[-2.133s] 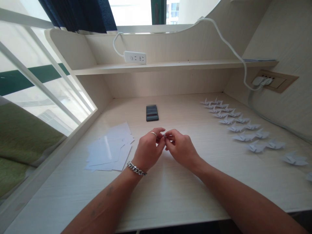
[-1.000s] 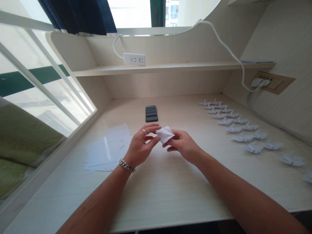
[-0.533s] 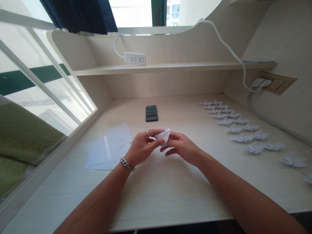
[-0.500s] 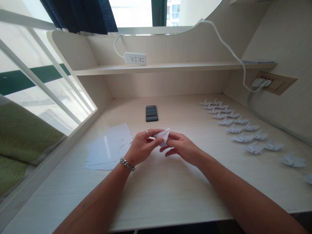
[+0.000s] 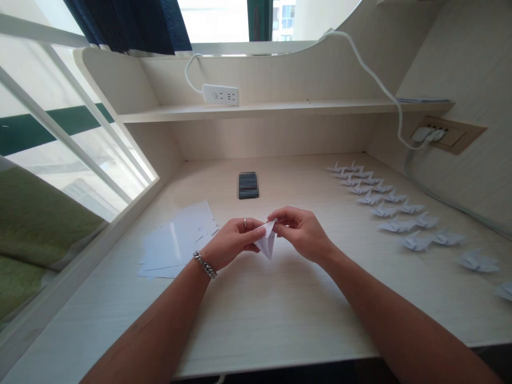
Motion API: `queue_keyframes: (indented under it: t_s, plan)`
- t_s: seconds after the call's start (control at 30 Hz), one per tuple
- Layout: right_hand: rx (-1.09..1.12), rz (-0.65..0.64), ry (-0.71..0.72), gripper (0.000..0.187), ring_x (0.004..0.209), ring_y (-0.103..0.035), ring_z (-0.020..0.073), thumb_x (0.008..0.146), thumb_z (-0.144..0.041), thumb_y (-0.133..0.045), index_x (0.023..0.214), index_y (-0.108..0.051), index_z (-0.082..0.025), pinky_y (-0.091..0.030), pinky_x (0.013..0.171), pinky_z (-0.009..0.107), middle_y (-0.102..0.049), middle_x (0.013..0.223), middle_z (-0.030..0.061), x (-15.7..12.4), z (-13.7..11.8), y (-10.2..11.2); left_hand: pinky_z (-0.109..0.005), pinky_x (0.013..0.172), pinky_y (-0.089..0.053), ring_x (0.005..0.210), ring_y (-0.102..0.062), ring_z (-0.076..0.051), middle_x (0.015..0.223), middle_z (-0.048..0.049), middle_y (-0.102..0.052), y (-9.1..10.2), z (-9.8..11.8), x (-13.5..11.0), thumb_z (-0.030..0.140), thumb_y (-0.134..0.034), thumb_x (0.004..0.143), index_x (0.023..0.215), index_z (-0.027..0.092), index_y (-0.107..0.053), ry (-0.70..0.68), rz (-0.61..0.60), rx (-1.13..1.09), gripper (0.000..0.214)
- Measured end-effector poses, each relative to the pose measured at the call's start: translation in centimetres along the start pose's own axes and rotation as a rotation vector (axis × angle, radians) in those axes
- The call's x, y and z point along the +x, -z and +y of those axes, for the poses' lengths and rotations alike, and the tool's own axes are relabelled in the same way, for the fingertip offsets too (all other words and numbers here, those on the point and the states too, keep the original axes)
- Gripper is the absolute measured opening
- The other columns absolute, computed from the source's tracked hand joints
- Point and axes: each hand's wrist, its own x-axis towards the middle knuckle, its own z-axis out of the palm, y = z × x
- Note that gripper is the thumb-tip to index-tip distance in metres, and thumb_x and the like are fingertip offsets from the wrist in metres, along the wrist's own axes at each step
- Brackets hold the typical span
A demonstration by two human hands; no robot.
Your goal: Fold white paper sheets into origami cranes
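Plain white paper (image 5: 267,246) between both hands (image 5: 230,240) (image 5: 304,232)

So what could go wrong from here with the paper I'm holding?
Both the left hand and right hand grip the small folded paper, so pulling too hard might tear or crease it. The bracelet sits close to the loose sheets and could drag them. Swinging the right arm outward might knock the paper birds.

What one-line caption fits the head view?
Left hand and right hand hold a folded white paper over the desk, paper cranes lined up at right.
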Motion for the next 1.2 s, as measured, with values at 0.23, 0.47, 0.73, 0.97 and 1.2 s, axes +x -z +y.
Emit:
queue_keyframes:
  t_s: [0.23,0.47,0.73,0.97,1.2]
  plan:
    - [-0.163,0.110,-0.026,0.012,0.068,-0.062,0.0158,0.077,-0.028,-0.066,0.080,-0.060,-0.018,-0.050,0.063,0.029,-0.065,0.074,0.0009,0.2,1.0,0.0,-0.029,0.074,-0.051,0.079,-0.063,-0.015,0.092,-0.0066,-0.068,-0.9,0.6,-0.1,0.041,-0.075,0.073,0.120,0.016,-0.060,-0.083,0.130,0.214,0.055]
    - [-0.287,0.062,-0.018,0.009,0.066,-0.061,0.0147,0.077,-0.026,-0.065,0.077,-0.060,-0.019,-0.047,0.061,0.026,-0.066,0.073,0.0009,-0.3,0.2,-0.3,-0.029,0.068,-0.050,0.068,-0.067,-0.017,0.076,-0.0024,-0.070,-1.7,0.2,0.2,0.028,-0.058,0.081,0.111,0.017,-0.065,-0.039,0.347,0.604,0.032]
    - [-0.398,0.071,0.002,0.004,0.068,-0.065,0.0145,0.075,-0.019,-0.066,0.074,-0.070,-0.020,-0.048,0.065,0.026,-0.072,0.073,0.0007,-0.4,-0.3,-0.5,-0.030,0.078,-0.047,0.086,-0.067,-0.021,0.091,-0.0041,-0.074,-1.2,-0.5,0.5,0.021,-0.052,0.078,0.101,0.021,-0.071,-0.117,0.446,0.959,0.030]
    - [-0.484,0.172,0.035,0.010,0.068,-0.066,0.0151,0.077,-0.020,-0.063,0.078,-0.072,-0.022,-0.048,0.066,0.026,-0.073,0.072,-0.0007,-0.4,0.4,-0.7,-0.030,0.078,-0.047,0.083,-0.066,-0.022,0.090,-0.0046,-0.074,-1.5,-0.7,0.7,0.023,-0.053,0.079,0.105,0.021,-0.071,-0.083,0.505,0.953,0.031]
    - [-0.621,0.125,0.030,0.024,0.072,-0.065,0.0163,0.075,-0.015,-0.053,0.084,-0.073,-0.025,-0.045,0.068,0.026,-0.073,0.077,-0.0006,1.6,-0.4,-0.8,-0.030,0.081,-0.048,0.088,-0.066,-0.021,0.097,-0.0067,-0.073,-1.2,-1.2,1.6,0.019,-0.053,0.078,0.105,0.019,-0.069,-0.078,0.546,0.778,0.032]
